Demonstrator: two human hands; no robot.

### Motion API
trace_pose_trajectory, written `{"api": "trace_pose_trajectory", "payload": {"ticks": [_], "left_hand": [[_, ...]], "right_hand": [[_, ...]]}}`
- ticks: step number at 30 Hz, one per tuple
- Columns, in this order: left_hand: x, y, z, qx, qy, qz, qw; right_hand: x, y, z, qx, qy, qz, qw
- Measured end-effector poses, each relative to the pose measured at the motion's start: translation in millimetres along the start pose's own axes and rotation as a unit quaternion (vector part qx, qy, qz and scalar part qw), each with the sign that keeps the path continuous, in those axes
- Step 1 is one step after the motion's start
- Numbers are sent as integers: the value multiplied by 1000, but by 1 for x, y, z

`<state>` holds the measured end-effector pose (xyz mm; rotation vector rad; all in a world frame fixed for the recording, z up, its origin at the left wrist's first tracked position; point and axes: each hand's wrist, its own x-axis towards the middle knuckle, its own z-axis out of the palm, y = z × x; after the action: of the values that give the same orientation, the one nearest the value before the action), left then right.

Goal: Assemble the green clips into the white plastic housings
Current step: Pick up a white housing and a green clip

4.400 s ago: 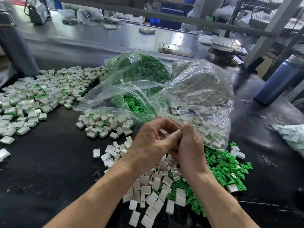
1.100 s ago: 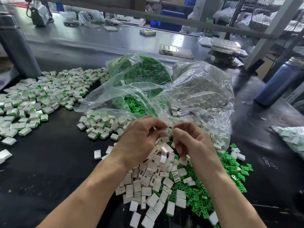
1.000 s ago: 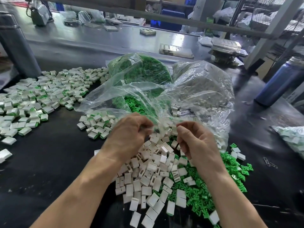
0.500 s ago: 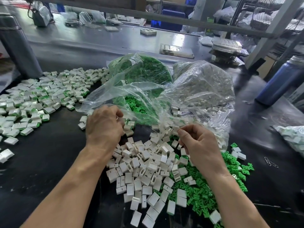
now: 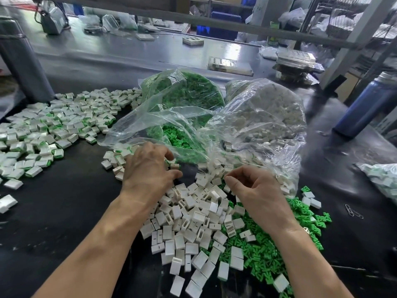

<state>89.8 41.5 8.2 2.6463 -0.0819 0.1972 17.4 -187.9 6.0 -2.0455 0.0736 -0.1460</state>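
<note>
- Green clips [image 5: 264,252] lie in a loose heap on the black table [image 5: 64,211], near its front edge and under the person's right forearm; more of them fill a clear bag [image 5: 182,91] further back.
- White plastic housings [image 5: 189,214] are piled just left of that heap, touching and partly overlapping it, between the two forearms.
- Left hand [image 5: 148,171] rests palm down at the far left edge of the white pile, fingers curled down onto the pieces; whether it actually grips one I cannot tell.
- Right hand [image 5: 255,188] hovers over the far side of the pile with thumb and forefinger drawn close together; anything pinched there is too small to make out.
- A second clear bag [image 5: 264,117], full of white pieces, sits behind the right hand, its mouth spilling onto the pile.
- Finished parts [image 5: 49,130], white with green showing, spread across the table's left side, well apart from the hands.
- A blue bottle [image 5: 369,106] stands at far right.
</note>
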Motion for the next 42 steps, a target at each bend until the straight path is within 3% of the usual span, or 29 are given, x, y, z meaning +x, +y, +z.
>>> {"api": "trace_pose_trajectory", "payload": {"ticks": [9, 15, 19, 25, 28, 32, 38, 42], "left_hand": [[3, -5, -2, -4, 54, -7, 998], [-5, 4, 6, -47, 63, 50, 996], [-4, 6, 13, -5, 42, 62, 997], [-2, 4, 6, 17, 89, 39, 995], [-5, 8, 5, -16, 57, 36, 998], [-15, 21, 9, -122, -50, 42, 990], [-20, 32, 19, -96, -152, 78, 981], [-20, 34, 19, -84, -170, 73, 979]], "right_hand": [[1, 0, -5, -65, 18, 8, 998], [1, 2, -15, -118, 67, 39, 990], [5, 6, -22, -150, 59, 77, 984], [6, 8, -29, -186, 55, 110, 975], [6, 5, -32, -194, 50, 124, 972], [4, -1, -30, -235, 23, 143, 961], [4, -9, -21, -309, 19, 147, 940], [5, -11, -18, -330, 15, 140, 934]]}}
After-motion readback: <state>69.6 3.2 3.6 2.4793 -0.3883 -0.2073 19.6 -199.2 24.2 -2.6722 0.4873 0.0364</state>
